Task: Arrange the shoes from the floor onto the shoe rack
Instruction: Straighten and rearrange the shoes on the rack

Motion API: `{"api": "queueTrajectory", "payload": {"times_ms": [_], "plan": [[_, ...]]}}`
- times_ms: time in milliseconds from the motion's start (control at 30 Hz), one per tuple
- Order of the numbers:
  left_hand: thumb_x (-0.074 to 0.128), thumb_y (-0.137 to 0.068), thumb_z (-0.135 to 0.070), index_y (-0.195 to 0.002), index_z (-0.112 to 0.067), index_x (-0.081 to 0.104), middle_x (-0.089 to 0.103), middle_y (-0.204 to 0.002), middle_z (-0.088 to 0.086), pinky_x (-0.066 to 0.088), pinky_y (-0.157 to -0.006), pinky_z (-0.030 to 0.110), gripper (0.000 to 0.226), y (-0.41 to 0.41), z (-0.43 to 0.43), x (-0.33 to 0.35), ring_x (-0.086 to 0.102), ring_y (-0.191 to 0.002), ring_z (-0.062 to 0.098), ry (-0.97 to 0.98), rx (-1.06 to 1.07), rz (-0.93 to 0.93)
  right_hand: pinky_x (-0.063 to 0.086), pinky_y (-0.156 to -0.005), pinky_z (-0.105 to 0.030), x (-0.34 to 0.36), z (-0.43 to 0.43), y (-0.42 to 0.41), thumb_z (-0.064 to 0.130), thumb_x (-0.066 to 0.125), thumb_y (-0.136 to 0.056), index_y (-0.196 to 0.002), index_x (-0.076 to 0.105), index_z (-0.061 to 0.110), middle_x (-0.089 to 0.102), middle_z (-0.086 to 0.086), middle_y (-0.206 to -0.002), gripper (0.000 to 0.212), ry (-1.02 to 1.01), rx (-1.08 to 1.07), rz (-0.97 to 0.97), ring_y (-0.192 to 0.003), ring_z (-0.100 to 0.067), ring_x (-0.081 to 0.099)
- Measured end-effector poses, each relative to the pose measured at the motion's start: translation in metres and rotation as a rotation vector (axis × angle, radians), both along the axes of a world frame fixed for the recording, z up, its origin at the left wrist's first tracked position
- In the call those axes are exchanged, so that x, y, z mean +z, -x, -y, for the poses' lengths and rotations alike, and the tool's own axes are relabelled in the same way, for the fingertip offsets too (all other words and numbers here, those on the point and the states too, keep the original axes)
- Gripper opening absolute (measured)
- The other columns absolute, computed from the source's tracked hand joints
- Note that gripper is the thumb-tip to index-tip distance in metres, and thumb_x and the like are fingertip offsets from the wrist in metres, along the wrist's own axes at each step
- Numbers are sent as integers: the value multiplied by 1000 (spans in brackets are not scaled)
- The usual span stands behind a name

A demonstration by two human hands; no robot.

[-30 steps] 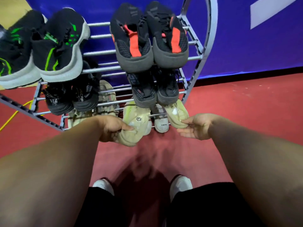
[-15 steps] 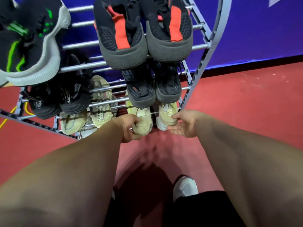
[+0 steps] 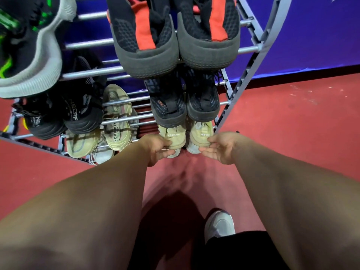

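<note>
A grey metal shoe rack (image 3: 251,49) with several tiers stands against a blue wall. On its bottom tier at the right sit two pale yellow sneakers, heels toward me. My left hand (image 3: 155,149) pinches the heel of the left yellow sneaker (image 3: 173,136). My right hand (image 3: 220,148) touches the heel of the right yellow sneaker (image 3: 200,133) with thumb and fingers, palm turned up. Above them are a dark pair (image 3: 169,106) and a black-and-red pair (image 3: 144,34).
Another beige pair (image 3: 116,117) lies on the bottom tier at the left, with black sneakers (image 3: 81,106) and a black-green-soled shoe (image 3: 33,51) above. Red floor (image 3: 292,117) spreads to the right. My white shoe (image 3: 220,225) is below.
Both yellow sneakers have been pushed further back onto the bottom tier, under the dark pair. My hands followed them inward and the view moved closer to the rack.
</note>
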State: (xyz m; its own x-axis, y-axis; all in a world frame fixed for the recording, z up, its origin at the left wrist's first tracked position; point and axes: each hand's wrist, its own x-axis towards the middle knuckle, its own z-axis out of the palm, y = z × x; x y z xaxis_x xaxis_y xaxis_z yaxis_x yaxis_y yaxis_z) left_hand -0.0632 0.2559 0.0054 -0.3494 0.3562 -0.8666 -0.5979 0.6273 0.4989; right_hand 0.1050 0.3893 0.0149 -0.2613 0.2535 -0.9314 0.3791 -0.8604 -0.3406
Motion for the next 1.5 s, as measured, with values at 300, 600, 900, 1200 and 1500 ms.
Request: {"api": "queueTrajectory", "payload": {"times_ms": [300,600,900,1200,1500], "plan": [[70,-91,3,-115,5,66,67,-120,19,62,-65,26,25,1,-9,-3,73,-95,27,-55,93,-10,58,-86,-37,-10,-1,13,9,48,-107,-135,55,-2,66,-17,-130,31,-39,-55,-43,-106,-26,71],[68,-94,-1,-116,6,66,70,-116,19,61,-87,31,24,-5,-14,0,71,-98,27,-138,121,51,57,-94,-35,-6,0,19,14,49,-107,-132,58,3,69,-12,-119,28,-126,-142,-64,-109,-23,69],[66,-96,-3,-115,3,67,70,-117,16,59,-92,33,20,-5,-18,-6,74,-92,26,-133,171,32,55,-100,-36,-8,-1,18,12,47,-108,-131,56,4,67,-12,-114,26,-140,-140,-50,-109,-23,68],[67,-95,-6,-97,-4,67,64,-117,14,63,-76,30,2,-4,-20,-5,70,-96,26,-81,139,31,56,-98,-38,-4,-2,20,12,48,-107,-121,58,5,66,-10,-99,19,-176,-60,4,-103,-23,69],[72,-91,-25,-107,-15,68,67,-113,7,58,-66,32,19,5,8,51,70,-88,23,16,-237,-157,55,-69,-35,45,-5,-2,18,58,-99,-100,60,11,67,-9,-96,8,-420,311,137,-81,-26,70]]}}
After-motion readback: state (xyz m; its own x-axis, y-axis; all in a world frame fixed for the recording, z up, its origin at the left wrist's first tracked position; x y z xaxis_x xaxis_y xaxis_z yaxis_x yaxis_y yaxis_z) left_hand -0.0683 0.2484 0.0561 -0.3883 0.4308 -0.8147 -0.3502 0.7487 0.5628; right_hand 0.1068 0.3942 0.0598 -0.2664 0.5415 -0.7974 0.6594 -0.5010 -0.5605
